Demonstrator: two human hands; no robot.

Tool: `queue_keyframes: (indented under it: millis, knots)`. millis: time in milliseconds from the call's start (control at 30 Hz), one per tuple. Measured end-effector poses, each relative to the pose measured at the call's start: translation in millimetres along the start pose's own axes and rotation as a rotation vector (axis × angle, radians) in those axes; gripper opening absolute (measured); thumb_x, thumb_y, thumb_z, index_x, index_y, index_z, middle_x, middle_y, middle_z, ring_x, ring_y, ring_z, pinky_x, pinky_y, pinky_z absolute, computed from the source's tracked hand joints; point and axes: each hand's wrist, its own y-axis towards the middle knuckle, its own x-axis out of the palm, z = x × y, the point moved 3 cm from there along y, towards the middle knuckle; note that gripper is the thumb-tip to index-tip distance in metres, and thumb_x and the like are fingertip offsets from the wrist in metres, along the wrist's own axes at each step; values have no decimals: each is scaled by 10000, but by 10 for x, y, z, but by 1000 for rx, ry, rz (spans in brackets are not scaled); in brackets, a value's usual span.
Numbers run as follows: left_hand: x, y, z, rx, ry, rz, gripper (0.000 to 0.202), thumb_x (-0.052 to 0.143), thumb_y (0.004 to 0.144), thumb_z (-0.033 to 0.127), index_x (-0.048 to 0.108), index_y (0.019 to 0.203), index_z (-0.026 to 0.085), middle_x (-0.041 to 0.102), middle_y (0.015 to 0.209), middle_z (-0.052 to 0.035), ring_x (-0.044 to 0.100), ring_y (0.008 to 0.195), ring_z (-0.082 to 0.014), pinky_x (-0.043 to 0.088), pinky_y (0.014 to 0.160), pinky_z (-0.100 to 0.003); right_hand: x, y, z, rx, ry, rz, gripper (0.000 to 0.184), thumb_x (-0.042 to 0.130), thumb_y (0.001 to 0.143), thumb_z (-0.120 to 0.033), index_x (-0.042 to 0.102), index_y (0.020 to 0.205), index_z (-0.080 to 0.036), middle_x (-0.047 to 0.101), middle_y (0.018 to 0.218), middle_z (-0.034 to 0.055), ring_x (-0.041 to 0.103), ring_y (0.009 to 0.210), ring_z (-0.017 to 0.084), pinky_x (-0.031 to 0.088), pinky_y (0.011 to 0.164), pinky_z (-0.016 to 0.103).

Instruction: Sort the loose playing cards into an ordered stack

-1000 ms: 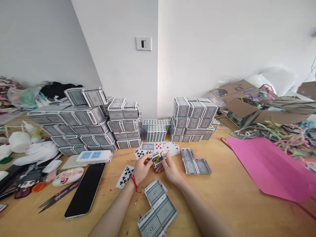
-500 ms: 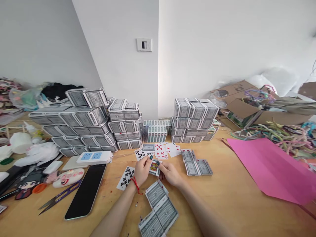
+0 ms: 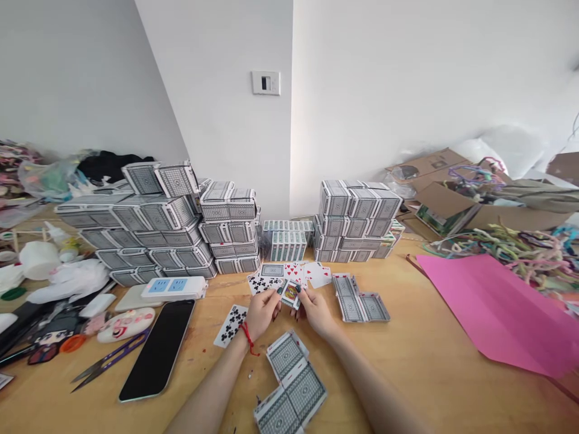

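Observation:
Between my two hands is a playing card (image 3: 290,294) with a face figure on it, tilted and held by its edges. My left hand (image 3: 263,310), with a red string on the wrist, pinches its left side. Thumb and fingers of my right hand (image 3: 315,310) grip the right side. Whether more than one card is held I cannot tell. Just beyond lie loose cards, among them a heart card (image 3: 294,272) and a face-down card (image 3: 272,270). A ten of clubs (image 3: 230,325) lies left of my left wrist. Joined card-built blocks (image 3: 296,383) rest between my forearms.
Another card-built piece (image 3: 350,298) lies to the right. Tall stacks of card blocks stand at back left (image 3: 154,235) and back right (image 3: 357,217), with boxed decks (image 3: 287,242) between. A phone (image 3: 158,349), thread snips (image 3: 111,361) and a power strip (image 3: 174,288) lie left; pink paper (image 3: 502,313) lies right.
The held card has swung up and to the right, tilting more. My hands have moved slightly apart, the right one a little to the right. The loose cards and blocks stay put.

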Motion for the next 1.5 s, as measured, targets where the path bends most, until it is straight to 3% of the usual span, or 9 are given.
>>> queue_keyframes:
  millis: [133, 300, 500, 800, 967, 1167, 1300, 1400, 1500]
  knots:
    - [-3, -8, 31, 46, 48, 0, 304, 397, 758, 350, 360, 513, 174, 350, 449, 64, 336, 414, -64, 270, 409, -182, 1, 5, 6, 8, 31, -100, 423, 348, 766, -541, 457, 580, -178, 538, 460, -16, 474, 396, 94, 381, 419, 206]
    - [12, 2, -18, 38, -1, -45, 219, 381, 771, 343, 429, 637, 175, 374, 469, 68, 358, 413, -72, 295, 420, -188, 17, 30, 124, 69, 41, -159, 387, 381, 743, -553, 414, 603, -194, 549, 454, -24, 461, 359, 93, 369, 394, 211]
    - [17, -18, -21, -11, -12, -78, 292, 391, 769, 383, 405, 560, 179, 357, 408, 71, 373, 368, -77, 296, 400, -197, -23, 62, 159, 98, -34, -92, 382, 424, 727, -536, 367, 562, -196, 413, 339, -77, 332, 280, 59, 228, 320, 179]
    - [-13, 2, -6, -125, -47, -45, 402, 388, 740, 404, 355, 409, 178, 332, 320, 66, 319, 311, -66, 268, 360, -197, 61, 0, 119, 57, -131, -92, 374, 401, 756, -503, 396, 554, -188, 417, 366, -70, 340, 301, 58, 249, 336, 177]
    - [44, -14, 20, -29, 54, -52, 385, 373, 761, 427, 439, 484, 168, 437, 388, 48, 429, 381, -89, 319, 413, -199, 45, -4, 105, 31, -125, 44, 282, 388, 775, -463, 380, 660, -205, 433, 426, -79, 382, 310, 67, 288, 314, 167]
    - [25, -5, 19, 58, 193, 37, 370, 370, 773, 418, 439, 507, 170, 442, 405, 42, 422, 411, -93, 300, 423, -197, 39, -16, 79, 12, -138, -47, 240, 382, 789, -418, 372, 675, -207, 411, 434, -84, 371, 313, 65, 305, 319, 166]
    - [25, -13, 14, 94, 307, 72, 386, 367, 784, 392, 412, 472, 169, 424, 389, 41, 401, 405, -86, 279, 427, -193, 26, -41, 44, -96, -191, 126, 192, 442, 762, -375, 448, 837, -199, 435, 527, -60, 433, 384, 84, 349, 353, 185]
    - [41, -28, 27, 120, 333, 91, 369, 380, 781, 373, 447, 482, 166, 425, 396, 41, 407, 410, -84, 292, 436, -191, 33, -39, 62, -74, -150, 136, 311, 387, 783, -375, 430, 1036, -198, 466, 557, -42, 448, 366, 100, 377, 344, 213]
    - [38, -34, 63, 144, 302, 146, 190, 441, 748, 327, 555, 735, 175, 531, 551, 32, 464, 474, -93, 355, 482, -194, 21, -25, 96, -28, -121, 134, 356, 367, 786, -373, 437, 1082, -189, 503, 536, -26, 469, 356, 120, 415, 360, 246]
